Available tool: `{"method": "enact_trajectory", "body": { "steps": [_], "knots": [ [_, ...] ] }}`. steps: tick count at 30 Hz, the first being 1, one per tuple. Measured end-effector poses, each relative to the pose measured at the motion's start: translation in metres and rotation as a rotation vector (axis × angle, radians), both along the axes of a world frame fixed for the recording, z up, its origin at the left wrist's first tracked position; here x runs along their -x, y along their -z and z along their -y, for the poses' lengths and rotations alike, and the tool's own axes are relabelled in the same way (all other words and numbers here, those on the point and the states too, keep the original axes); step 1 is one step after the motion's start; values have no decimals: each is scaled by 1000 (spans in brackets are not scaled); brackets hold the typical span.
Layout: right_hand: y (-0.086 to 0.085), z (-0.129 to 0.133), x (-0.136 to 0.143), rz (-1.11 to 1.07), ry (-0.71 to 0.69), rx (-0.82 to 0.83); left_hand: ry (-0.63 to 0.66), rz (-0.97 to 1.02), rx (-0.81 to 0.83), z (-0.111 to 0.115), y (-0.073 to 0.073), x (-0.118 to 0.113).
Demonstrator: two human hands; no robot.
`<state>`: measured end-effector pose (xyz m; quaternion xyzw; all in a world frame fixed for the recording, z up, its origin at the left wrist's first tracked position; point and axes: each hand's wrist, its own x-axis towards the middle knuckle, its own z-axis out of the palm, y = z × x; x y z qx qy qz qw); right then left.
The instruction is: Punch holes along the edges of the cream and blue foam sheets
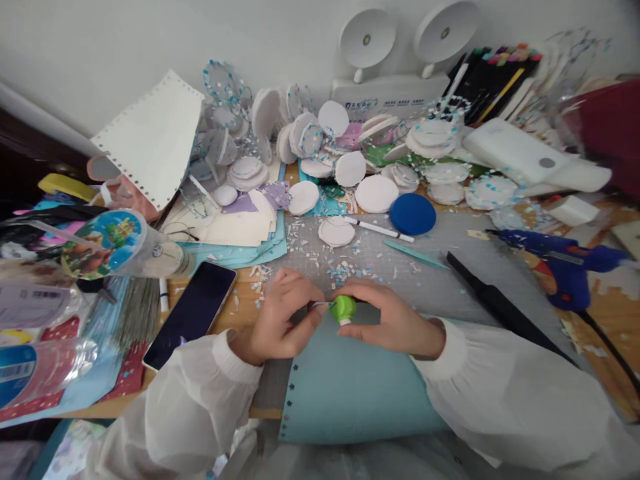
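Presently, we record the following.
Left hand: we see the left hand [283, 317] low over the desk [250, 283], its fingers curled closed around a thin white-and-red stick-like item [320, 305] whose nature we cannot tell.
Right hand: we see the right hand [387, 317] just beside the left, fingers pinching a small green object [343, 308] with a white base.
Green object: we place it between the two hands, at the top edge of a light blue sheet [350, 387] with small punched holes along its left margin.
Sleeves: we note white sleeves on both arms.
Cutting mat: we see a grey gridded mat [440, 280] under the hands, strewn with paper scraps.
Left of hands: we note a dark phone [193, 313] lying flat, and a plastic cup [117, 243] on its side farther left.
Right of hands: we note a blue glue gun [560, 260] and a black strip [495, 303], well apart from the hands.
Behind: we see many white discs [375, 193], a blue disc [413, 214] and a white pen [380, 229].
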<state>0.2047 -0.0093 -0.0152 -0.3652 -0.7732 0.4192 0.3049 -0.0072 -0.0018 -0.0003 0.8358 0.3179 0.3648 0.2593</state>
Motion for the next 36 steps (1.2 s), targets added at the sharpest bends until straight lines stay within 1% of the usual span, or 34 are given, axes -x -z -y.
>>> {"method": "enact_trajectory", "body": {
  "steps": [7,11,14,16,19,21,25,29,33,36],
  "knots": [
    [2,5,4,-42,26,-48,18,-18,-25,0,0,0],
    [0,7,6,-28,36,-89,20,-55,21,1,-4,1],
    [0,7,7,-11,32,-111,-16,-166,35,-1,-8,0],
    [1,7,7,2,19,-118,-28,-282,4,-2,-9,-1],
    [1,6,8,28,0,-129,-3,-422,-45,-3,-8,-4],
    [1,6,9,43,-12,-136,20,-454,-59,-3,-7,-5],
    [1,7,10,57,-22,-162,59,-471,-102,-3,-4,-7],
    [1,7,9,72,-28,-179,85,-437,-150,-2,-3,-7],
    [1,6,8,58,-65,-227,124,-410,-154,-1,-3,-9],
    [1,6,8,36,-60,-261,138,-387,-147,-1,-2,-9]
  ]
}}
